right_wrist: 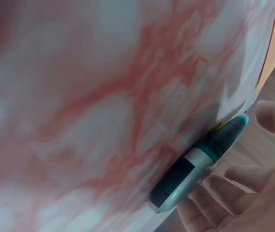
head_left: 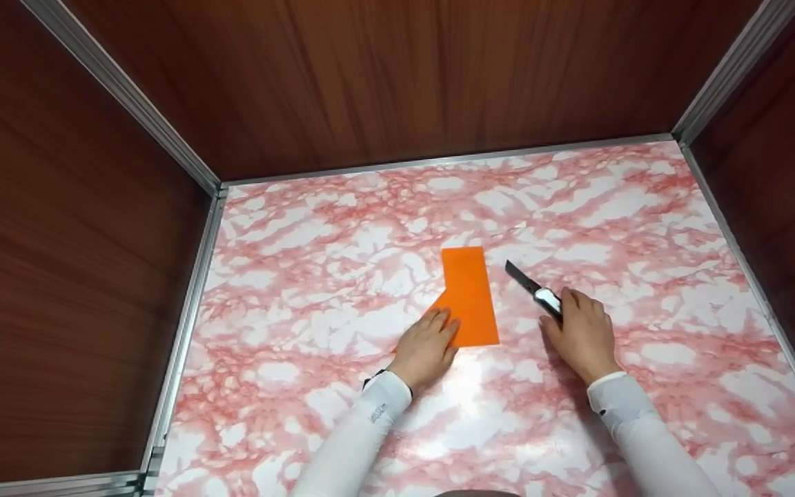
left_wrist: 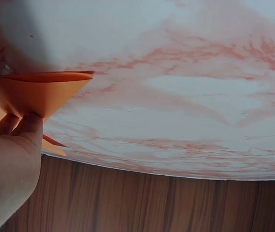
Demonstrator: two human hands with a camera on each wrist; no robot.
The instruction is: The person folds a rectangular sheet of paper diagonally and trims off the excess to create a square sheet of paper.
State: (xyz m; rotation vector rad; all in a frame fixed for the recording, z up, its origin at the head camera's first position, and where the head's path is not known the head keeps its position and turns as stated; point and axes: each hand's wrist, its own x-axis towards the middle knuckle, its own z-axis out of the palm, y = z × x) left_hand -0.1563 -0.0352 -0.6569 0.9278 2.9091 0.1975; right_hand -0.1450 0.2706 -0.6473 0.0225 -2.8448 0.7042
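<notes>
A folded sheet of orange paper (head_left: pixel 473 297) lies on the table, with a slanted flap toward the left. My left hand (head_left: pixel 426 348) rests its fingers on the flap; in the left wrist view, the paper's folded layers (left_wrist: pixel 45 89) gape slightly beside the fingers. To the right of the paper is a utility knife (head_left: pixel 548 298), its dark blade end pointing away and leftward. My right hand (head_left: pixel 585 335) is beside its handle. Seen from the right wrist, the knife's grey and black body (right_wrist: pixel 183 179) lies against loosely bent fingers, and the thumb (right_wrist: pixel 273 116) stands apart from it.
The table (head_left: pixel 301 290) has a red-and-white marbled top. Brown wood-grain panels (head_left: pixel 397 76) with metal edging enclose it at the back, left and right. Light glares off the tabletop between the forearms.
</notes>
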